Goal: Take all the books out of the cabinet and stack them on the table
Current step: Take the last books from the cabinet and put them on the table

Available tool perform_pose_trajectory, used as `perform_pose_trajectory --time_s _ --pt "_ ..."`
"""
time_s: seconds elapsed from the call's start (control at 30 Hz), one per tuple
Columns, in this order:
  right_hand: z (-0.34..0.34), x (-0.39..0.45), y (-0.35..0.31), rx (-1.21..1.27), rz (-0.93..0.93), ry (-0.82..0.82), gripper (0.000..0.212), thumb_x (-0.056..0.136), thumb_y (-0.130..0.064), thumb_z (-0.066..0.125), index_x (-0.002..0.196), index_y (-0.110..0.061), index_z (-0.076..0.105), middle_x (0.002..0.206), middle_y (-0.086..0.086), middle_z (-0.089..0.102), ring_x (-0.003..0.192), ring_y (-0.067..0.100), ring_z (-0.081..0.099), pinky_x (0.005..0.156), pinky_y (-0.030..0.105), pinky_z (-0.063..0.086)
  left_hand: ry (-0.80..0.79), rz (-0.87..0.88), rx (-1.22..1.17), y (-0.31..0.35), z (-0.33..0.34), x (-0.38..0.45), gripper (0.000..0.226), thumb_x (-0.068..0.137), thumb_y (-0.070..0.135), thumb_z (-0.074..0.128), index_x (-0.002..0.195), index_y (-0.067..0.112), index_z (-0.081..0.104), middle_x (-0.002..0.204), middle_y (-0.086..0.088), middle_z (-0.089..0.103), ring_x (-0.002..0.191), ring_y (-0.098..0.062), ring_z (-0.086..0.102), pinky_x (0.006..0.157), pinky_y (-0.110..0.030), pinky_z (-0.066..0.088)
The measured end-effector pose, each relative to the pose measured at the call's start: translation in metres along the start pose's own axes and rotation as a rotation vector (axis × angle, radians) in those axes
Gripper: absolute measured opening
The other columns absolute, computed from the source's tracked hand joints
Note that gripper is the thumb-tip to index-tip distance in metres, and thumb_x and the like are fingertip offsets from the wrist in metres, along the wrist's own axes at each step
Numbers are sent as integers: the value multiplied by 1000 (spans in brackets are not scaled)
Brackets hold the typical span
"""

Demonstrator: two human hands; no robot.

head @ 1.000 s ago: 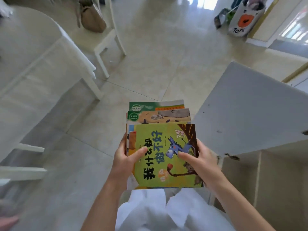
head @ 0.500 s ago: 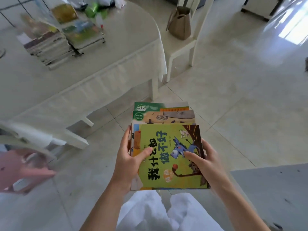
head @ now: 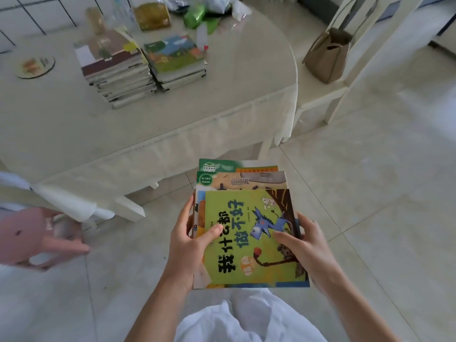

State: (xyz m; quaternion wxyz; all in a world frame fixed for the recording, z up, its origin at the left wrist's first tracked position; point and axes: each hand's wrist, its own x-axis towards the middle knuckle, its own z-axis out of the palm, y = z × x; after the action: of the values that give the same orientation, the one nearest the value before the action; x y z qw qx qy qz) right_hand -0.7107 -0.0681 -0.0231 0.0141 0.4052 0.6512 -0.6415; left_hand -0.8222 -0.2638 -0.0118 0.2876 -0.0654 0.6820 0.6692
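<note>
I carry a stack of thin picture books (head: 246, 218) in front of me, over the tiled floor. The top one has a green cover with a blue donkey. My left hand (head: 190, 243) grips the stack's left edge, thumb on the cover. My right hand (head: 303, 245) grips the right edge, thumb on top. On the white table (head: 61, 124) ahead stand two book stacks: a taller one (head: 116, 70) and a lower one (head: 176, 61) with a green cover to its right. The cabinet is out of view.
A white chair (head: 345, 77) with a tan bag (head: 328, 55) on its seat stands right of the table. Bottles and bags clutter the table's far side, and a round coaster (head: 35, 66) lies at its left. A pink stool (head: 37, 235) stands at the left by another chair.
My view has swung left from the cabinet toward the table, and the table with its book stacks has come closer. Both hands keep the same hold on the books.
</note>
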Motion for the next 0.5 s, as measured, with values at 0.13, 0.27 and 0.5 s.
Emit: perform_pose_trajectory --time_s 0.13,0.27,0.5 --pt "5 65 -44 -34 8 -63 74 46 -53 74 114 -30 59 120 16 57 93 27 70 68 44 62 69 -6 -23 32 10 54 70 79 4 74 128 47 48 98 17 74 90 -10 72 67 -29 59" --pt "8 121 -102 -51 -17 -119 41 57 -42 76 96 -42 65 118 15 59 90 25 71 65 41 62 116 14 -35 69 22 105 72 79 5 75 130 48 47 100 19 73 93 -10 72 80 -39 58" --pt "23 202 -177 -79 -39 -183 25 77 -20 76 97 -29 63 107 13 68 78 23 74 68 47 62 218 25 -66 108 27 178 78 76 13 79 136 49 44 120 16 67 108 -12 67 95 -48 52"
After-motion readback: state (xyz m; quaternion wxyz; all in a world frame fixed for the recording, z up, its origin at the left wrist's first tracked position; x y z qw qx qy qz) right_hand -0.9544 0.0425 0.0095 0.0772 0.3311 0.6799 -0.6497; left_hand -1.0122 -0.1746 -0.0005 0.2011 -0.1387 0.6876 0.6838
